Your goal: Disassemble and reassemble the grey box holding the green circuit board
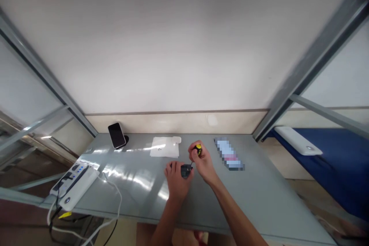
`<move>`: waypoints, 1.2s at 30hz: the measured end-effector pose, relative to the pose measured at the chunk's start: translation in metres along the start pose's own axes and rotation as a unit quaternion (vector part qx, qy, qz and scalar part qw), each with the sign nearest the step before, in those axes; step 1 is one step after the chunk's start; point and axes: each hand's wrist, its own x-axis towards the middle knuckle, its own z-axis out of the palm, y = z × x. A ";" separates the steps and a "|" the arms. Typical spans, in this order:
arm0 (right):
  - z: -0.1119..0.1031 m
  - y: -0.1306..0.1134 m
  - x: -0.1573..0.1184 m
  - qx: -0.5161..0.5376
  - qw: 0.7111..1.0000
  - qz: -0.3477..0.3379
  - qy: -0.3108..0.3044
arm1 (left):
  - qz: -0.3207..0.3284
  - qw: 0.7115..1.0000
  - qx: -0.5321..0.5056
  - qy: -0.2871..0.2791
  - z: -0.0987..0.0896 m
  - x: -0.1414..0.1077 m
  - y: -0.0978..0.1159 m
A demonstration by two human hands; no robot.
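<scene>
On the grey desk, my left hand (176,180) wraps its fingers round a small dark device (186,170) and holds it against the surface. My right hand (203,161) grips a screwdriver with a yellow and black handle (197,148). The thin shaft points down to the right end of the dark device; whether its tip sits in a screw is too small to tell. Behind my hands lie white paper sheets (164,147) with several tiny dark pieces on them.
A phone on a stand (117,135) is at the back left. A blurred-out flat item (229,154) lies right of my hands. A power strip (70,178), a white box (79,188) and cables occupy the left edge. Metal posts flank the desk.
</scene>
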 end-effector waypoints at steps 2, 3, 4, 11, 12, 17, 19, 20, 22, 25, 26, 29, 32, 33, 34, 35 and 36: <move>-0.003 -0.003 0.000 0.006 1.000 0.005 -0.009 | -0.001 1.000 -0.004 0.000 -0.001 0.000 0.000; -0.006 -0.006 0.000 0.008 1.000 0.008 -0.015 | -0.001 1.000 -0.006 0.000 -0.001 0.000 0.001; -0.008 -0.009 0.000 0.008 1.000 0.009 -0.020 | -0.002 1.000 -0.008 0.000 -0.001 0.001 0.001; -0.005 -0.025 -0.003 0.053 0.993 0.037 -0.101 | -0.012 1.000 -0.004 -0.003 0.000 0.000 0.002; -0.002 -0.024 -0.003 0.051 0.994 0.039 -0.093 | -0.011 1.000 -0.002 -0.003 0.000 0.000 0.002; 0.003 -0.020 -0.001 0.042 0.998 0.028 -0.048 | -0.009 1.000 -0.009 -0.005 -0.001 0.000 0.001; 0.000 -0.025 0.000 0.030 0.997 0.032 -0.061 | -0.006 1.000 -0.015 -0.009 -0.001 0.000 0.000; -0.003 -0.028 0.000 0.015 0.997 0.030 -0.074 | -0.004 1.000 -0.016 -0.009 0.000 0.000 0.000; -0.005 -0.035 -0.001 -0.011 0.993 0.023 -0.116 | -0.002 1.000 -0.014 -0.005 0.001 0.000 -0.001; -0.003 -0.038 -0.002 0.012 0.989 0.034 -0.145 | 0.002 1.000 0.001 0.015 0.003 0.000 -0.002; -0.002 -0.037 -0.002 0.023 0.989 0.045 -0.137 | 0.004 1.000 0.006 0.021 0.003 0.000 -0.002; 0.000 -0.030 -0.001 0.004 0.994 0.047 -0.095 | 0.012 1.000 0.012 0.025 0.003 0.000 -0.003; -0.005 -0.028 0.001 -0.022 0.996 0.039 -0.081 | 0.018 1.000 0.008 0.017 0.003 -0.001 -0.004; -0.008 -0.028 0.001 -0.028 0.995 0.040 -0.085 | 0.017 1.000 0.005 0.018 0.003 -0.001 -0.004; -0.010 -0.029 0.001 -0.031 0.995 0.038 -0.092 | 0.014 1.000 0.002 0.020 0.003 -0.001 -0.004; -0.013 -0.030 0.000 -0.030 0.994 0.031 -0.099 | 0.010 1.000 -0.002 0.021 0.003 -0.001 -0.004; -0.016 -0.030 -0.001 -0.022 0.994 0.022 -0.103 | 0.007 1.000 -0.006 0.022 0.004 -0.001 -0.004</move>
